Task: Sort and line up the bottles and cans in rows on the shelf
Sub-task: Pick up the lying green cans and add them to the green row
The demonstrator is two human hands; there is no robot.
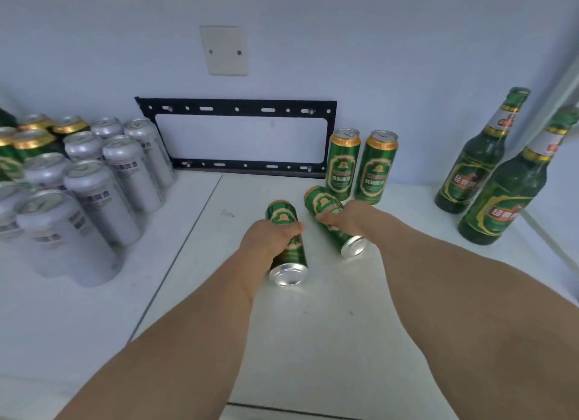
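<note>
Two green cans lie on their sides on the white shelf [313, 341], bottoms toward me. My left hand [266, 238] is closed over the nearer green can [289, 260]. My right hand [344, 217] grips the other lying green can [322, 205], which points toward the back left. Just behind them two green cans [343, 164] [376, 167] stand upright side by side against the wall. Two green glass bottles [479, 166] [507, 197] stand at the right.
A cluster of several silver cans [94, 194] stands at the left, with several green gold-rimmed cans [31, 140] behind them. A black metal bracket [238, 109] is fixed to the back wall, a white wall plate [224, 50] above it. A seam runs across the shelf.
</note>
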